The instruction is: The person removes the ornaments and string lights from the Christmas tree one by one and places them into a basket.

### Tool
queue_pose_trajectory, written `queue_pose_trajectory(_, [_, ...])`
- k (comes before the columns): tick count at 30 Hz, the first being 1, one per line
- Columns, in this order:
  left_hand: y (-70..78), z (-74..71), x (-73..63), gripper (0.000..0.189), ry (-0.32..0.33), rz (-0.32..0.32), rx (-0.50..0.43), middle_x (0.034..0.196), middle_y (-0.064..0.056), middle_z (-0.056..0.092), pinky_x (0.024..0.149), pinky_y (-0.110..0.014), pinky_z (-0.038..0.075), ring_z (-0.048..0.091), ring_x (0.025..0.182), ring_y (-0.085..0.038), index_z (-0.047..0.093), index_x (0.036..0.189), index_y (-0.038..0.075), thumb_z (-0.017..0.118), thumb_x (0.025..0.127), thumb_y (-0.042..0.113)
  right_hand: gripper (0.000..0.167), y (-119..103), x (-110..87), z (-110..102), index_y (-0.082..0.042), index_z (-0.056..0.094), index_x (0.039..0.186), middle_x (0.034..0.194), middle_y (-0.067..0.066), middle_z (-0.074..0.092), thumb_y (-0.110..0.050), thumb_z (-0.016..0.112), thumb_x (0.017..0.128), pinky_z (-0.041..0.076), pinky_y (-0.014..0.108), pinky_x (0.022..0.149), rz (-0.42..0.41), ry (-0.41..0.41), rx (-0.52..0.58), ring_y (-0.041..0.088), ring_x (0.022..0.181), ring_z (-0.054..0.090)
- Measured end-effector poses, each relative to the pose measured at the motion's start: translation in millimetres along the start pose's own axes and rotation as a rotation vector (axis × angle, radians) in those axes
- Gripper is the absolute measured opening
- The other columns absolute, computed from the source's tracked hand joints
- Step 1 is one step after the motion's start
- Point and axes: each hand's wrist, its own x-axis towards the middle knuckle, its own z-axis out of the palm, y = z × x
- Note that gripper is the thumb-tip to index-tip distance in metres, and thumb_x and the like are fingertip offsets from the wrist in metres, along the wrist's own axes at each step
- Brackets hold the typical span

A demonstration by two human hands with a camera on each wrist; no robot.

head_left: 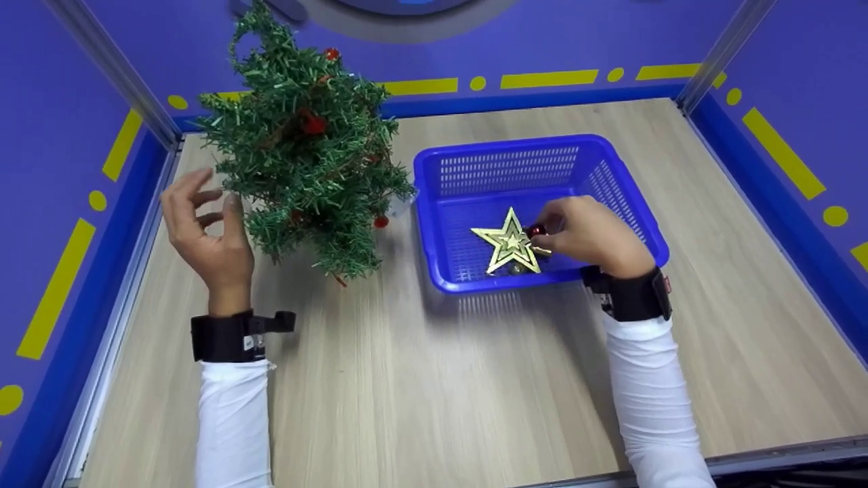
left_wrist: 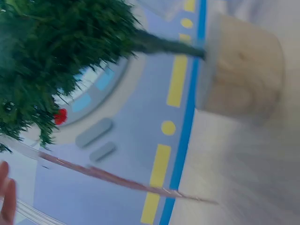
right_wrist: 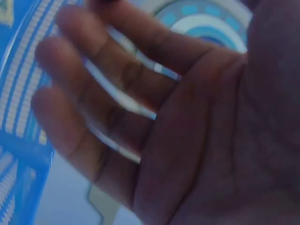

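Note:
In the head view a small green artificial Christmas tree [head_left: 339, 163] with red ornaments stands at the left. My left hand [head_left: 213, 237] is raised beside its lower left branches, fingers loosely bent and holding nothing. The left wrist view has the tree's thin trunk and round wooden base [left_wrist: 246, 70]. Over the blue plastic basket [head_left: 512, 283], my right hand [head_left: 593, 234] pinches a shiny dark red bauble [head_left: 536, 230] between thumb and fingers. A gold star [head_left: 508, 252] lies in the basket just left of those fingertips. Other small ornaments are partly hidden under the star and hand.
The basket stands right of the tree on a wood-grain table [head_left: 380, 393]. Purple panels with yellow markings [head_left: 549, 79] enclose the back and sides. In the left wrist view a blurred thin reddish-brown strand [left_wrist: 117, 178] crosses in front of the panel.

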Motion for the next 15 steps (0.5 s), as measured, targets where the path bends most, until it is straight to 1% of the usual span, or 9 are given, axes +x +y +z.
queue_pose_trajectory(2, [5.4, -1.7, 1.2, 0.039, -0.067, -0.055, -0.005, 0.13, -0.005, 0.061, 0.088, -0.022, 0.045, 0.061, 0.111, -0.021, 0.067, 0.125, 0.002, 0.068, 0.096, 0.029, 0.02, 3, -0.9, -1, -0.012, 0.079, 0.1, 0.091, 0.004, 0.076, -0.026, 0.079, 0.086, 0.054, 0.041, 0.074, 0.026, -0.034, 0.007, 0.02, 0.08, 0.067])
queue_pose_trajectory(4, [8.5, -2.4, 2.4, 0.039, -0.104, -0.096, -0.003, 0.134, -0.007, 0.061, 0.094, -0.025, 0.043, 0.059, 0.116, -0.021, 0.068, 0.126, 0.005, 0.071, 0.096, 0.028, 0.022, 2, -2.3, -3, -0.013, 0.08, 0.101, 0.093, 0.004, 0.077, -0.028, 0.079, 0.086, 0.053, 0.039, 0.072, 0.044, -0.075, 0.004, 0.02, 0.079, 0.067])
queue_pose_trajectory(6, [10.7, -3.1, 3.9, 0.035, -0.111, -0.13, -0.002, 0.134, -0.009, 0.062, 0.095, -0.026, 0.041, 0.058, 0.116, -0.019, 0.071, 0.122, 0.006, 0.074, 0.094, 0.027, 0.023, 2, -3.7, -5, -0.013, 0.08, 0.103, 0.095, 0.004, 0.078, -0.029, 0.079, 0.087, 0.051, 0.037, 0.071, 0.049, -0.109, 0.004, 0.019, 0.079, 0.066])
queue_pose_trajectory(8, [12.2, -4.2, 5.4, 0.031, -0.1, -0.14, 0.01, 0.133, -0.012, 0.062, 0.094, -0.027, 0.04, 0.058, 0.114, -0.017, 0.073, 0.118, 0.005, 0.076, 0.093, 0.023, 0.023, 0, -6.1, -7, -0.013, 0.08, 0.103, 0.096, 0.004, 0.078, -0.03, 0.078, 0.087, 0.05, 0.037, 0.072, 0.047, -0.127, 0.0, 0.02, 0.079, 0.065])
queue_pose_trajectory(11, [14.0, -6.3, 7.3, 0.027, -0.083, -0.144, 0.031, 0.13, -0.013, 0.062, 0.092, -0.028, 0.039, 0.056, 0.116, -0.014, 0.074, 0.112, 0.001, 0.077, 0.089, 0.014, 0.021, -1, -11.4, -11, -0.014, 0.08, 0.101, 0.094, 0.003, 0.077, -0.029, 0.079, 0.087, 0.05, 0.037, 0.072, 0.058, -0.113, 0.004, 0.02, 0.08, 0.065])
queue_pose_trajectory(13, [14.4, -7.5, 7.8, 0.027, -0.091, -0.136, 0.044, 0.124, -0.01, 0.061, 0.09, -0.029, 0.039, 0.055, 0.112, -0.014, 0.073, 0.11, -0.003, 0.078, 0.088, 0.011, 0.02, -1, -15.2, -13, -0.014, 0.079, 0.1, 0.093, 0.002, 0.076, -0.029, 0.078, 0.087, 0.051, 0.037, 0.071, 0.073, -0.099, -0.001, 0.02, 0.08, 0.065])
queue_pose_trajectory(15, [13.7, -8.3, 6.8, 0.026, -0.098, -0.153, 0.037, 0.117, 0.0, 0.06, 0.088, -0.028, 0.039, 0.055, 0.107, -0.015, 0.073, 0.109, -0.004, 0.078, 0.087, 0.011, 0.021, 0, -18.3, -14, -0.013, 0.079, 0.1, 0.093, 0.003, 0.076, -0.03, 0.077, 0.087, 0.052, 0.038, 0.071, 0.087, -0.094, -0.015, 0.02, 0.079, 0.065])
